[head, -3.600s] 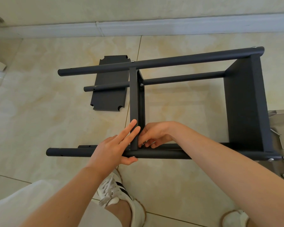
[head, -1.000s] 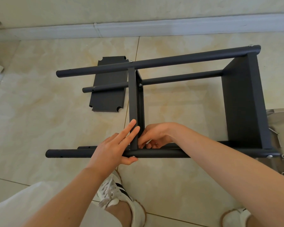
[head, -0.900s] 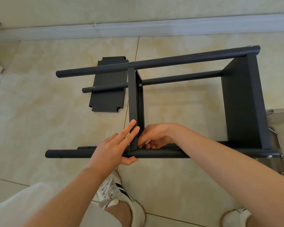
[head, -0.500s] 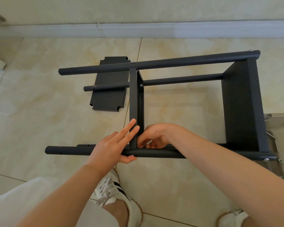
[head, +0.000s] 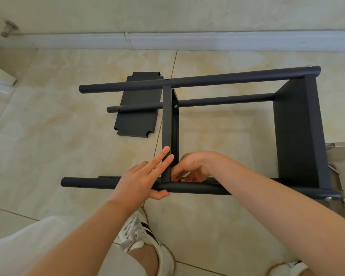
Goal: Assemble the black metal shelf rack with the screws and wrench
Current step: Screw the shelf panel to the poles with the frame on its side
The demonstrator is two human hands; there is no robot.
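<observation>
The black metal rack lies on its side on the floor, its round poles running left to right. One shelf panel is fixed at the right end, and a middle shelf panel stands on edge between the poles. My left hand lies over the near pole, its straight fingers against the middle panel's edge and its thumb under the pole. My right hand is curled at the inner corner where that panel meets the near pole; what its fingertips pinch is hidden.
A loose black shelf panel lies flat on the floor behind the rack's left part. A clear plastic bag with small hardware lies at the right edge. My white shoes stand just below the near pole. A white baseboard runs along the wall.
Both hands stay at the same joint of middle panel and near pole. Only the camera view has shifted slightly; the rack has not moved.
</observation>
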